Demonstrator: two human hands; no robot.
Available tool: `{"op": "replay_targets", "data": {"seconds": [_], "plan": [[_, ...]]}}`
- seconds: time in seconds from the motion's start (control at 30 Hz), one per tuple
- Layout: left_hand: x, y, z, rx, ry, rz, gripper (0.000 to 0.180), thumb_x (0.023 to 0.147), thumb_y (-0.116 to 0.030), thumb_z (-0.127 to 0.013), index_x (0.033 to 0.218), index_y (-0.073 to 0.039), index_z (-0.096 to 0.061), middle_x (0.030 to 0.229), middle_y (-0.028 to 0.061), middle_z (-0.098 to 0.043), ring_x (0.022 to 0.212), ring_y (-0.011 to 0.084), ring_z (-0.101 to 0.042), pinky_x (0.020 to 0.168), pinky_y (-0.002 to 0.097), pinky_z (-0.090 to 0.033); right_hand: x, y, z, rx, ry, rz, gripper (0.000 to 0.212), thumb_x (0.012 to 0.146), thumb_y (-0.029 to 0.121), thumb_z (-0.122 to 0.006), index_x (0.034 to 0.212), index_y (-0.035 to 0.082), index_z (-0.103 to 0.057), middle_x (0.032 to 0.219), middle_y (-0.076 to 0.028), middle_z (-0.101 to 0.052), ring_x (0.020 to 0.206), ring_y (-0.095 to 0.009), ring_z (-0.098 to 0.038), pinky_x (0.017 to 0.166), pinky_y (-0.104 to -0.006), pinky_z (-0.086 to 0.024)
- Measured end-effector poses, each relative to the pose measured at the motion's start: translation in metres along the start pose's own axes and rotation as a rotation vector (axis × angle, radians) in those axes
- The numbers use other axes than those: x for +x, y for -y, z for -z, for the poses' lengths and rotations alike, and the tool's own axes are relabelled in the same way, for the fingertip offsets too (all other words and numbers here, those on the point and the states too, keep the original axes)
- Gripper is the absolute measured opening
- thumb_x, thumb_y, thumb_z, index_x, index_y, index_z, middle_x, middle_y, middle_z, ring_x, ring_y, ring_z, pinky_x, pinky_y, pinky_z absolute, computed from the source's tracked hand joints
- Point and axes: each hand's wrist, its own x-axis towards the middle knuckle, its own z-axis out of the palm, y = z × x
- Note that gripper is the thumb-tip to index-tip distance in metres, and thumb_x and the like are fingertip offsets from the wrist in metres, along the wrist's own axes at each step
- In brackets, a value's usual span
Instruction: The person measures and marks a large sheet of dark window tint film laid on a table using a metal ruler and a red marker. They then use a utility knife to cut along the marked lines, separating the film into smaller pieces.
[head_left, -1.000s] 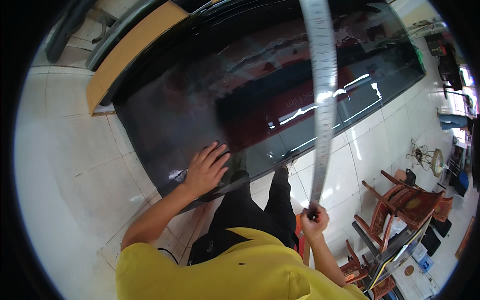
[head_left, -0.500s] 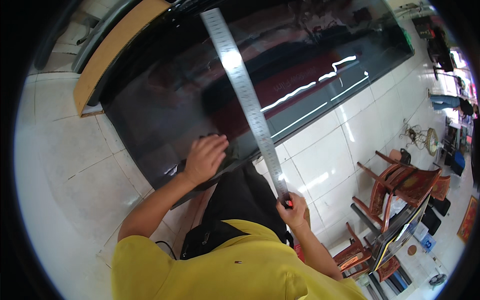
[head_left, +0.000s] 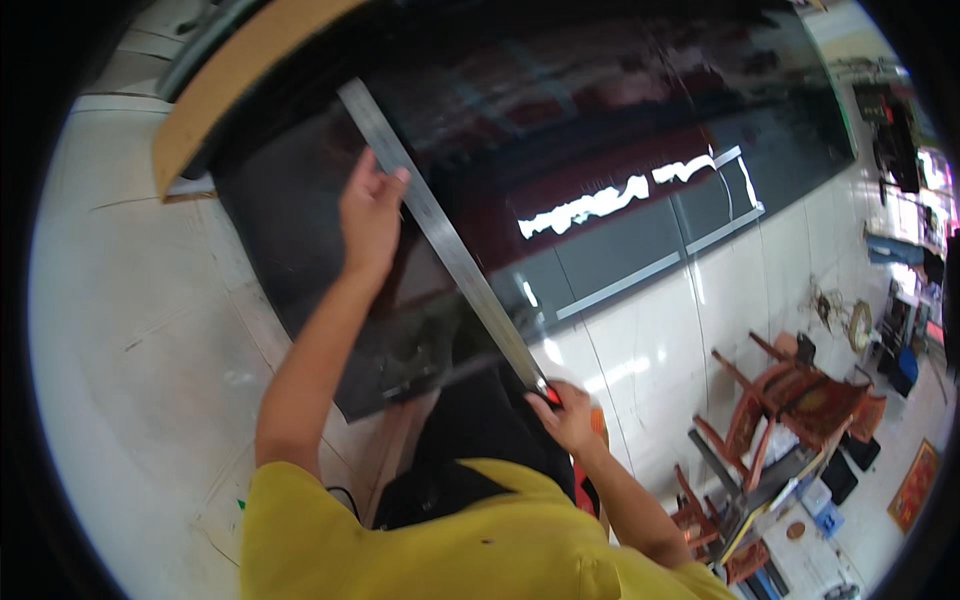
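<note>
A long metal ruler lies slanted across a big dark glass sheet that rests on the tiled floor. My left hand grips the ruler near its far end, fingers curled over its edge. My right hand holds the ruler's near end, by the glass sheet's front edge, with something small and red under the fingers. My yellow shirt and dark trousers fill the lower middle of the view.
A wooden board lies along the glass sheet's far left side. White floor tiles spread to the left. Red-brown wooden chairs and a metal-framed table stand at the right, with small clutter beyond them.
The ruler has swung from upright at the right down to a slant across the glass. My left hand left the glass's near edge and took hold of the ruler's far part.
</note>
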Motion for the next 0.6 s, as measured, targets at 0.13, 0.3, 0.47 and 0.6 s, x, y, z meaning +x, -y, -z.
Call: {"op": "replay_targets", "data": {"seconds": [0.13, 0.3, 0.47, 0.6], "plan": [[0.005, 0.002, 0.004, -0.002, 0.007, 0.028, 0.072, 0.1, -0.011, -0.075, 0.16, 0.008, -0.04, 0.087, 0.0019, -0.067, 0.07, 0.0064, -0.057, 0.063, 0.0237, -0.048, 0.013, -0.006, -0.006, 0.089, 0.044, -0.18, 0.024, 0.101, 0.018, -0.074, 0.087, 0.0, -0.069, 0.067, -0.015, -0.065, 0.057, -0.027, -0.061, 0.058, -0.0361, -0.05], [0.006, -0.002, 0.011, 0.07, 0.06, 0.103, 0.071, 0.099, -0.012, -0.077, 0.158, 0.007, -0.044, 0.085, 0.0044, -0.069, 0.064, 0.0079, -0.058, 0.059, 0.0253, -0.05, 0.017, -0.017, -0.009, 0.031, 0.066, -0.226, 0.033, 0.099, 0.019, -0.074, 0.074, 0.001, -0.063, 0.064, -0.019, -0.059, 0.057, -0.039, -0.057, 0.056, -0.0438, -0.045], [0.015, -0.003, 0.012, 0.139, 0.103, 0.046, 0.068, 0.096, -0.012, -0.079, 0.155, 0.003, -0.051, 0.081, 0.0053, -0.072, 0.058, 0.0083, -0.06, 0.054, 0.0261, -0.051, 0.018, -0.02, -0.009, 0.054, 0.052, -0.232, 0.038, 0.101, 0.022, -0.073, 0.072, 0.001, -0.062, 0.061, -0.017, -0.056, 0.053, -0.035, -0.055, 0.053, -0.0425, -0.043], [0.024, -0.004, 0.008, 0.065, 0.162, 0.131, 0.067, 0.095, -0.009, -0.079, 0.156, 0.002, -0.051, 0.085, 0.0065, -0.075, 0.056, 0.0091, -0.06, 0.053, 0.0273, -0.051, 0.021, -0.022, -0.01, 0.057, 0.047, -0.259, 0.04, 0.101, 0.024, -0.073, 0.071, 0.001, -0.062, 0.06, -0.016, -0.056, 0.052, -0.033, -0.054, 0.053, -0.0413, -0.043]]}}
